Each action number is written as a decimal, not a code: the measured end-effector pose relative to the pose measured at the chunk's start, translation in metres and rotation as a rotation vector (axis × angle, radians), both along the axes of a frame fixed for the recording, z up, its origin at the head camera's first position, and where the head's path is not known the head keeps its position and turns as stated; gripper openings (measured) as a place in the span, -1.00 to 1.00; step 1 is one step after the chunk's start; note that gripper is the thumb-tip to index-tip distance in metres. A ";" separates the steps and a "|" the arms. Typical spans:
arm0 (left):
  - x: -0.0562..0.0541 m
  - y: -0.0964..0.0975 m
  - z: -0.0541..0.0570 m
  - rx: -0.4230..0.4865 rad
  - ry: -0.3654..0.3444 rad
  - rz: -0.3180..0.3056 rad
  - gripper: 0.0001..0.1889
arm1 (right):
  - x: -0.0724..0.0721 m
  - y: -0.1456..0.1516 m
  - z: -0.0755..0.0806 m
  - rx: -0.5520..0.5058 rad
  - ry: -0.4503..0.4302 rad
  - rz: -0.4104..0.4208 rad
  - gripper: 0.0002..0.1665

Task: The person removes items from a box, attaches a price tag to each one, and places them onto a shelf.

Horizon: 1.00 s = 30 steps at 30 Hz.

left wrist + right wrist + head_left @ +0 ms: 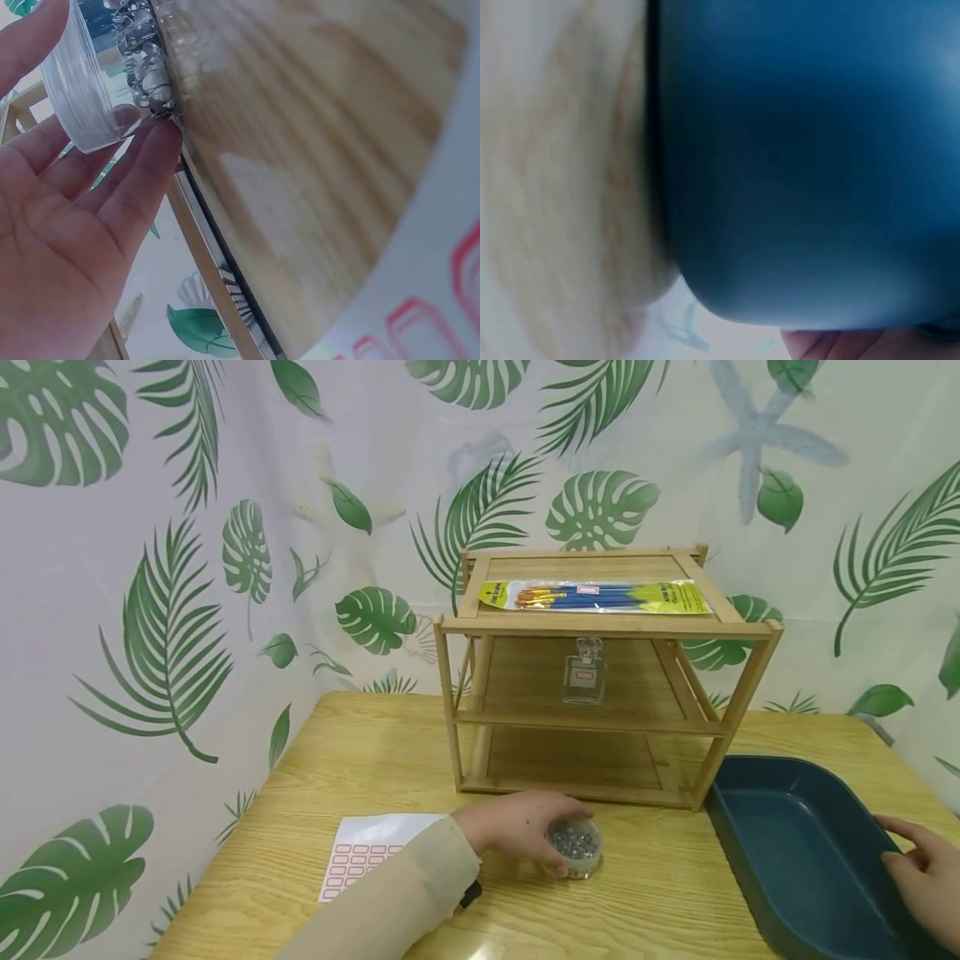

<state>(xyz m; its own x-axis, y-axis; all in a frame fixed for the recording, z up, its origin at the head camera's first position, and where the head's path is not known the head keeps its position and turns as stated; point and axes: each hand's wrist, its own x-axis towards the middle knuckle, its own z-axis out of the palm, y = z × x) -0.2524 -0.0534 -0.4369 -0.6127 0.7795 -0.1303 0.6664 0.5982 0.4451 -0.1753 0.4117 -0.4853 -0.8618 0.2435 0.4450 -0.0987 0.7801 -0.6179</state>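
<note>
My left hand (pixel 517 828) holds a small round clear box (pixel 576 847) of silvery metal pieces by its sides, on the table in front of the shelf. In the left wrist view, the thumb and fingers of the left hand (pixel 64 240) curl about the clear box (pixel 79 94); the exact kind of its silvery contents is unclear. At the far right, my right hand (pixel 926 872) grips the outer rim of a deep dark blue tray (pixel 806 843). The blue tray (pixel 802 165) fills most of the right wrist view, hiding all but some fingers (pixel 836 345).
A three-level wooden shelf (pixel 592 724) bears a packet of paintbrushes (pixel 592 597) on top and a glass perfume bottle (pixel 584 675) on its middle level. A sheet of red-framed labels (pixel 363 856) lies left. A small black object (pixel 471 894) is partly hidden by the left sleeve.
</note>
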 end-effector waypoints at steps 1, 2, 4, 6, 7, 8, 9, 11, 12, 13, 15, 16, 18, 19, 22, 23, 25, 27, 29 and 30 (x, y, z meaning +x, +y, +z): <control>0.000 0.000 0.000 0.001 -0.002 -0.003 -0.14 | 0.000 0.000 0.001 -0.002 0.001 0.003 -0.08; -0.001 -0.001 -0.001 0.001 -0.007 -0.003 -0.14 | 0.000 -0.001 0.002 0.001 -0.004 0.003 -0.11; 0.000 -0.002 -0.001 0.001 -0.013 -0.002 -0.13 | -0.001 -0.002 0.003 0.011 -0.019 -0.002 -0.24; 0.000 -0.002 0.000 0.004 -0.027 0.003 -0.12 | -0.002 -0.003 0.005 0.025 -0.045 -0.010 -0.45; 0.000 -0.002 0.000 0.006 -0.033 0.005 -0.12 | -0.002 -0.004 0.007 0.029 -0.062 -0.018 -0.53; 0.000 -0.003 0.001 0.006 -0.037 0.007 -0.12 | -0.002 -0.005 0.008 0.034 -0.074 -0.022 -0.57; 0.000 -0.003 0.001 0.006 -0.037 0.006 -0.12 | -0.003 -0.005 0.008 0.033 -0.072 -0.025 -0.56; 0.001 -0.003 0.001 0.007 -0.032 0.003 -0.12 | -0.002 -0.005 0.009 0.029 -0.070 -0.028 -0.57; 0.001 -0.003 0.002 0.009 -0.026 0.001 -0.12 | -0.002 -0.005 0.010 0.030 -0.067 -0.031 -0.57; 0.001 -0.003 0.002 0.012 -0.021 -0.001 -0.12 | -0.002 -0.005 0.011 0.031 -0.066 -0.033 -0.58; 0.002 -0.004 0.002 0.020 -0.003 -0.002 -0.12 | -0.002 -0.005 0.011 0.032 -0.063 -0.038 -0.58; 0.002 -0.004 0.003 0.025 0.004 -0.001 -0.12 | -0.002 -0.005 0.012 0.034 -0.068 -0.040 -0.59; 0.003 -0.004 0.004 0.032 0.016 0.000 -0.12 | -0.002 -0.005 0.014 0.045 -0.077 -0.049 -0.60; 0.003 -0.004 0.005 0.033 0.022 0.001 -0.12 | -0.002 -0.005 0.014 0.046 -0.081 -0.051 -0.60; 0.005 -0.006 0.008 0.033 0.035 -0.003 -0.11 | -0.002 -0.004 0.015 0.061 -0.083 -0.062 -0.60; 0.005 -0.006 0.009 0.033 0.037 -0.005 -0.11 | -0.002 -0.004 0.015 0.061 -0.075 -0.059 -0.59; 0.007 -0.009 0.012 0.038 0.036 -0.003 -0.11 | -0.002 -0.005 0.017 0.068 -0.046 -0.052 -0.60; 0.009 -0.012 0.014 0.039 0.039 0.002 -0.11 | -0.001 -0.008 0.019 0.068 0.019 -0.040 -0.61; 0.011 -0.015 0.017 0.043 0.044 0.010 -0.12 | 0.000 -0.013 0.024 0.086 0.077 -0.026 -0.62; 0.012 -0.017 0.018 0.046 0.045 0.015 -0.13 | 0.001 -0.017 0.027 0.103 0.093 -0.026 -0.62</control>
<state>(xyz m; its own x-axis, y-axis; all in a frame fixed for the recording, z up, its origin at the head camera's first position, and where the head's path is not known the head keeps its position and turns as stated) -0.2406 -0.0705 -0.4184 -0.6288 0.7747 -0.0666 0.6772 0.5877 0.4427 -0.1740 0.3950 -0.4578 -0.8098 0.2140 0.5462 -0.1305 0.8421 -0.5233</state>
